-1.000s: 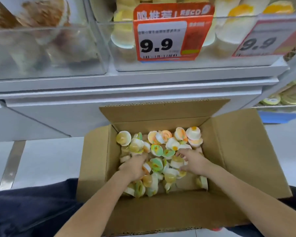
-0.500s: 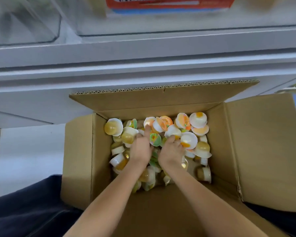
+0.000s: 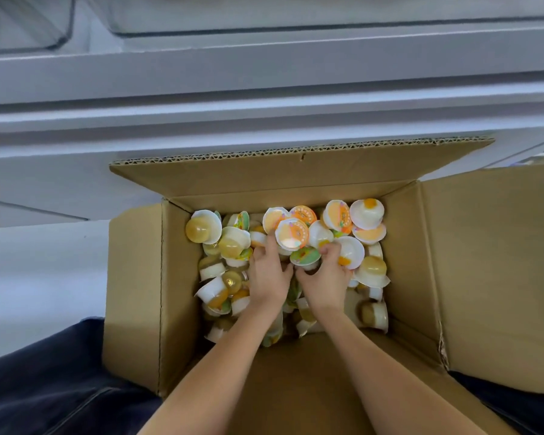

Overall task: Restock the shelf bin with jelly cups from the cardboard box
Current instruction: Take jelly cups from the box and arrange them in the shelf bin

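Looked steeply down from head height, facing forward toward the shelf (image 3: 264, 73) along the top edge. Only one view given, so nothing shared with another. Sat close over the open box (image 3: 484, 277), which filled the middle and right of the frame, far flap up against the shelf base. Caught both forearms entering from the bottom edge, left hand (image 3: 269, 274) and right hand (image 3: 325, 277) meeting near frame centre among the cups (image 3: 366, 213). Took in floor (image 3: 44, 277) at left, dark trousers (image 3: 44, 387) at both lower corners. Wide-angle bend showed in the shelf lines, bowed across the top.
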`<move>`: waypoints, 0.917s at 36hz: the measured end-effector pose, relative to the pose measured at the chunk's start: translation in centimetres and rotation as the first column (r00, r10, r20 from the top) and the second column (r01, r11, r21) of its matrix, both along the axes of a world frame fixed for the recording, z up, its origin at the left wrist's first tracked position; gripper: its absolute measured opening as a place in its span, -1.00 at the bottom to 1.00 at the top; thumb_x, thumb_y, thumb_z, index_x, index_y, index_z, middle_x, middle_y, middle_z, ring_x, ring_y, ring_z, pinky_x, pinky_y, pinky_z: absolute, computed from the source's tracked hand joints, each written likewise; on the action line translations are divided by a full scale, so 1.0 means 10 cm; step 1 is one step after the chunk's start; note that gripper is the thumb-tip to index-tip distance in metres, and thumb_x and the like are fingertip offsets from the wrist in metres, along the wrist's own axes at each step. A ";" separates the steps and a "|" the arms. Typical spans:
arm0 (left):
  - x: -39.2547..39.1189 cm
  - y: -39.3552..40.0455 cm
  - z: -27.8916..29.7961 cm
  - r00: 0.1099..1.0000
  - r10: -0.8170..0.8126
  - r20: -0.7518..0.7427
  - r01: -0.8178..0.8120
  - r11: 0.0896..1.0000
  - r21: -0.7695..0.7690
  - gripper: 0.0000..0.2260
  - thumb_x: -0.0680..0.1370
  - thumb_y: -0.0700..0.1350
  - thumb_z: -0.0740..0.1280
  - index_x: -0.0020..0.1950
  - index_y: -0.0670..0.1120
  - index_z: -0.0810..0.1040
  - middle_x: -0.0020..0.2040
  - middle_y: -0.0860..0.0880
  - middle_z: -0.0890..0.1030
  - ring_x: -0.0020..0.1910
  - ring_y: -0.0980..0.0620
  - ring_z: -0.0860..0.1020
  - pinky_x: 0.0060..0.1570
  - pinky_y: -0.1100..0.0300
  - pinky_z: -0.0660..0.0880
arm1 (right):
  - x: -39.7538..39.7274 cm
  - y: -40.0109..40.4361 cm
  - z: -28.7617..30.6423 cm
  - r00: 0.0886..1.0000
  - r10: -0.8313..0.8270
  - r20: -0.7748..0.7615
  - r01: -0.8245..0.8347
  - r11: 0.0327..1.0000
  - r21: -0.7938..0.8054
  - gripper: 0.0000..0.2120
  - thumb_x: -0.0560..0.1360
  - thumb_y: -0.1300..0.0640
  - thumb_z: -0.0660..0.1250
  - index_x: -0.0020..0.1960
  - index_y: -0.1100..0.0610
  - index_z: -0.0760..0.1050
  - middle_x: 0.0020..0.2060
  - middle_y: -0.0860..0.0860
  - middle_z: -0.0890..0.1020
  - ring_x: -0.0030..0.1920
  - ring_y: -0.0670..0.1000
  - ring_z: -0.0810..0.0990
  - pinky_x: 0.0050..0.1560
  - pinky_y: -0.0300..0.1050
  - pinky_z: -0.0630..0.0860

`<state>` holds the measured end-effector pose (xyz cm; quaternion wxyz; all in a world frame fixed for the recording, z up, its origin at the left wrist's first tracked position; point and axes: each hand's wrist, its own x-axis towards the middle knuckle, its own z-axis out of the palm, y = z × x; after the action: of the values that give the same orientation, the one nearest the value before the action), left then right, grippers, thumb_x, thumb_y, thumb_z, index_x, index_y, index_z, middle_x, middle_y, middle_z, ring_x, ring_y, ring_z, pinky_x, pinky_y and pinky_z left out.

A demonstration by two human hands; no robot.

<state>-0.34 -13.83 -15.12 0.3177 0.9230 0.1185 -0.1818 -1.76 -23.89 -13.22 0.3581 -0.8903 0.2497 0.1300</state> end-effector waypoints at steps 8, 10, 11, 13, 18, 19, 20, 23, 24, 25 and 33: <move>0.03 -0.09 0.02 0.992 0.112 -0.064 -0.114 0.993 -0.024 -0.39 0.42 -0.08 0.46 0.37 -0.08 0.23 0.20 -0.17 0.47 0.15 -0.15 0.49 0.06 0.01 0.48 | -0.05 -0.12 0.02 1.000 -0.027 0.012 0.025 0.985 0.172 -0.48 0.31 0.12 0.54 0.06 0.03 0.24 -0.07 -0.07 0.52 -0.05 -0.04 0.52 -0.12 0.01 0.54; 0.03 -0.10 0.02 0.989 0.130 -0.064 -0.133 0.990 -0.042 -0.40 0.43 -0.09 0.46 0.36 -0.08 0.24 0.20 -0.17 0.48 0.15 -0.15 0.49 0.03 0.04 0.48 | -0.07 -0.16 0.05 1.000 -0.023 -0.004 0.023 0.979 0.202 -0.48 0.32 0.14 0.53 0.07 0.02 0.25 -0.08 -0.12 0.51 -0.05 -0.08 0.49 -0.14 -0.07 0.51; 0.04 -0.12 0.02 0.988 0.139 -0.066 -0.142 0.989 -0.044 -0.41 0.43 -0.09 0.45 0.36 -0.09 0.24 0.20 -0.18 0.48 0.14 -0.15 0.50 0.01 0.06 0.47 | -0.08 -0.17 0.07 1.000 -0.020 -0.008 0.021 0.979 0.203 -0.48 0.32 0.15 0.53 0.08 0.01 0.24 -0.08 -0.13 0.50 -0.05 -0.10 0.48 -0.17 -0.11 0.48; 0.04 -0.16 0.03 0.985 0.158 -0.076 -0.161 0.986 -0.036 -0.42 0.45 -0.09 0.43 0.37 -0.11 0.23 0.19 -0.19 0.47 0.12 -0.17 0.50 -0.02 0.06 0.46 | -0.09 -0.18 0.10 1.000 -0.024 -0.007 0.024 0.980 0.196 -0.47 0.33 0.14 0.53 0.09 0.00 0.24 -0.06 -0.13 0.50 -0.06 -0.11 0.47 -0.20 -0.17 0.41; 0.08 -0.26 0.06 0.968 0.244 -0.065 -0.243 0.970 0.025 -0.55 0.48 -0.06 0.38 0.27 -0.13 0.28 0.06 -0.19 0.54 -0.02 -0.19 0.55 -0.21 0.04 0.46 | -0.14 -0.19 0.15 0.999 -0.038 -0.020 0.042 0.978 0.203 -0.46 0.30 0.18 0.52 0.13 0.02 0.26 -0.09 -0.17 0.48 -0.06 -0.12 0.48 -0.16 -0.18 0.47; 0.10 -0.27 0.06 0.962 0.265 -0.062 -0.263 0.964 0.031 -0.56 0.48 -0.04 0.38 0.24 -0.14 0.30 0.03 -0.19 0.55 -0.04 -0.19 0.56 -0.22 0.04 0.46 | -0.15 -0.20 0.15 0.999 -0.035 -0.021 0.039 0.978 0.206 -0.45 0.30 0.19 0.52 0.13 0.01 0.26 -0.07 -0.15 0.48 -0.05 -0.11 0.48 -0.12 -0.14 0.50; 0.12 -0.28 0.06 0.958 0.280 -0.059 -0.278 0.960 0.036 -0.57 0.48 -0.01 0.39 0.22 -0.14 0.31 0.02 -0.19 0.56 -0.05 -0.19 0.57 -0.23 0.04 0.46 | -0.16 -0.21 0.15 0.999 -0.032 -0.021 0.036 0.978 0.208 -0.45 0.30 0.19 0.52 0.13 0.01 0.27 -0.06 -0.15 0.47 -0.05 -0.11 0.48 -0.09 -0.12 0.51; 0.12 -0.27 0.05 0.956 0.291 -0.039 -0.290 0.956 0.036 -0.56 0.47 -0.02 0.41 0.23 -0.14 0.33 0.03 -0.18 0.56 -0.01 -0.19 0.57 -0.20 0.03 0.47 | -0.19 -0.23 0.15 0.999 -0.029 -0.038 0.037 0.972 0.232 -0.44 0.30 0.20 0.51 0.17 0.02 0.28 -0.02 -0.14 0.47 -0.02 -0.12 0.47 -0.08 -0.20 0.48; 0.10 -0.26 0.05 0.957 0.290 -0.027 -0.290 0.957 0.024 -0.55 0.46 -0.04 0.43 0.24 -0.14 0.33 0.06 -0.18 0.57 0.01 -0.18 0.57 -0.17 0.03 0.48 | -0.21 -0.23 0.15 0.999 -0.027 -0.043 0.037 0.970 0.241 -0.44 0.30 0.20 0.51 0.18 0.02 0.29 -0.01 -0.15 0.46 -0.02 -0.13 0.47 -0.11 -0.26 0.45; 0.08 -0.25 0.05 0.959 0.284 -0.015 -0.284 0.959 0.007 -0.53 0.45 -0.05 0.44 0.26 -0.14 0.34 0.09 -0.18 0.56 0.04 -0.18 0.56 -0.14 0.04 0.48 | -0.22 -0.23 0.15 0.999 -0.028 -0.043 0.038 0.968 0.247 -0.43 0.30 0.21 0.51 0.18 0.01 0.29 -0.02 -0.17 0.46 -0.02 -0.14 0.47 -0.14 -0.31 0.43; -0.05 -0.01 0.24 0.988 0.145 0.049 -0.142 0.988 -0.057 -0.49 0.42 -0.03 0.46 0.30 -0.15 0.42 0.14 -0.13 0.54 0.08 -0.14 0.55 -0.05 0.05 0.50 | -0.21 -0.25 0.26 1.000 0.002 -0.018 0.004 0.953 0.302 -0.39 0.33 0.19 0.51 0.31 0.07 0.35 0.04 -0.13 0.51 0.08 -0.13 0.47 0.02 -0.24 0.42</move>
<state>-0.79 -13.96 -12.69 0.3576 0.9078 0.1713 -0.1368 -3.85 -26.44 -10.62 0.4875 -0.8239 0.2306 0.1744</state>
